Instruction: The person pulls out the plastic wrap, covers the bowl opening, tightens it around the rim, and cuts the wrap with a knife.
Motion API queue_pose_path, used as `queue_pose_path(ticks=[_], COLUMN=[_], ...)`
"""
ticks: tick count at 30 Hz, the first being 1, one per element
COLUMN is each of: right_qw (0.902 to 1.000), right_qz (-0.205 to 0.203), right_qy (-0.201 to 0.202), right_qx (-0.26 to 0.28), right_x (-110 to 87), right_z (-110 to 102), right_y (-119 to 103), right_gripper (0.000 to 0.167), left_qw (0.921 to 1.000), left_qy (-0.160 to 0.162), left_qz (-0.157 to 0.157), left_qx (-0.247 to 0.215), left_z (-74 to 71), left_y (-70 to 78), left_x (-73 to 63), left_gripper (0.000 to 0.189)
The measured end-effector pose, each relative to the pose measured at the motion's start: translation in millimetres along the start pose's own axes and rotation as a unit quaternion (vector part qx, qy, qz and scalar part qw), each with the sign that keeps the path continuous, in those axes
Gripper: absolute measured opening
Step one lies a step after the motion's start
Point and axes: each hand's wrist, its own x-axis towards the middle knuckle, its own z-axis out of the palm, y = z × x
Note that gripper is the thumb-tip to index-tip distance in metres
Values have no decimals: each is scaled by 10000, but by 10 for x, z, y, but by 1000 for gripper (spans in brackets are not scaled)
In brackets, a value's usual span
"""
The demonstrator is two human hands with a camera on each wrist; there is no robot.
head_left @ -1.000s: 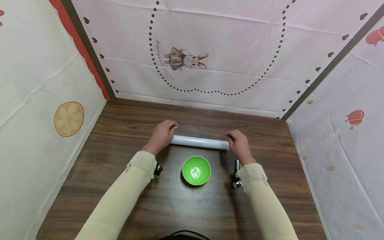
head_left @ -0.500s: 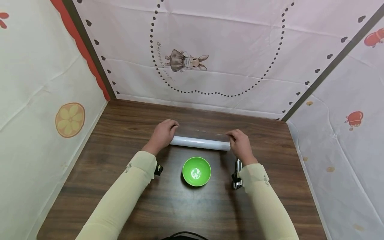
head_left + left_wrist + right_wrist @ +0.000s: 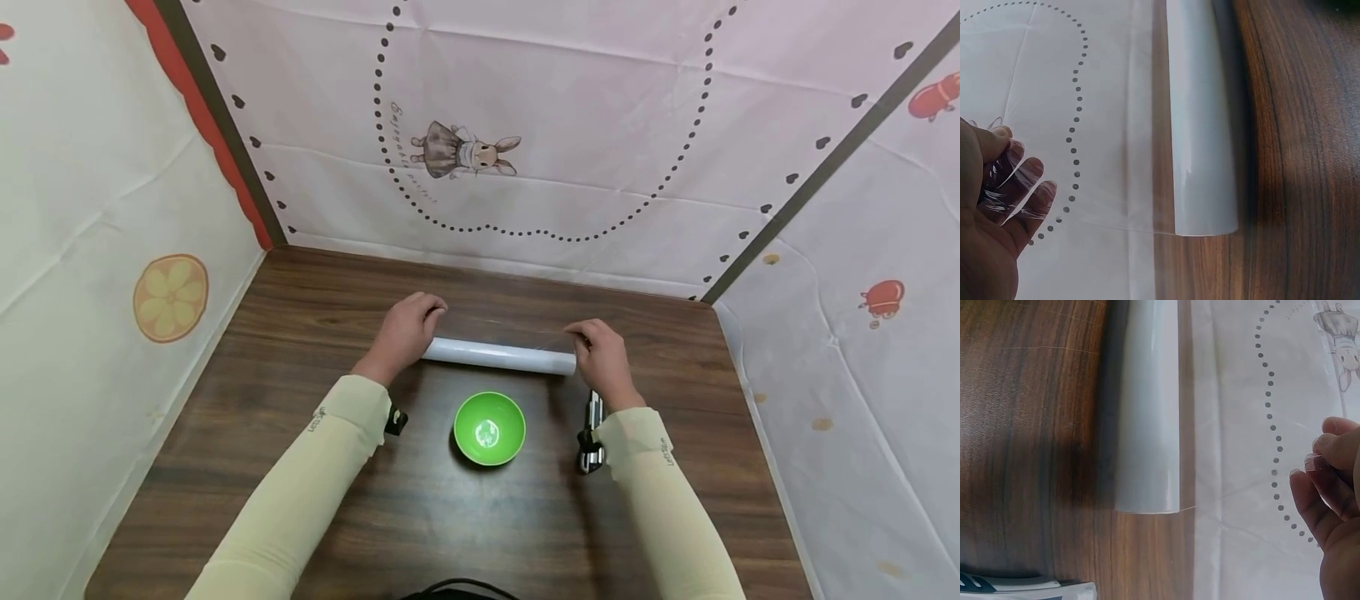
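Note:
A roll of cling film (image 3: 498, 356) lies crosswise on the table, and a clear sheet runs from it to both hands. My left hand (image 3: 402, 335) pinches one corner of that sheet beyond the roll's left end. Wrinkled film (image 3: 1007, 194) stretches over its fingers in the left wrist view. My right hand (image 3: 604, 360) pinches the other corner between thumb and fingertips, past the roll's right end. Between the forearms, nearer to me, a green bowl (image 3: 490, 428) stands upright. Most of the film is too transparent to make out in the head view.
A slim white and dark tool (image 3: 1029, 589) lies on the table by my right wrist, partly hidden by the sleeve and wrist camera. Printed cloth walls (image 3: 570, 167) close in the wooden table (image 3: 330, 292) at the back and both sides.
Both hands have shifted slightly farther from me, still pinching the film. The roll and the bowl stay about where they were.

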Motion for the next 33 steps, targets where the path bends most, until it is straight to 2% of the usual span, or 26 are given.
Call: queue_pose_path(ticks=[9, 20, 33], right_qw=[9999, 9999, 9999], right_qz=[53, 78, -73], right_qy=[74, 110, 106], right_qx=[-48, -6, -41], right_x=[-8, -8, 9], right_z=[-35, -72, -151], right_y=[-2, -12, -60], right_gripper=[18, 19, 19], left_qw=[9999, 9999, 9999], left_qy=[77, 41, 23], left_qz=[131, 109, 123], left_qx=[-57, -70, -86], left_z=[-18, -66, -147], left_y=[37, 85, 136], left_x=[19, 25, 11], left_gripper=[24, 24, 25])
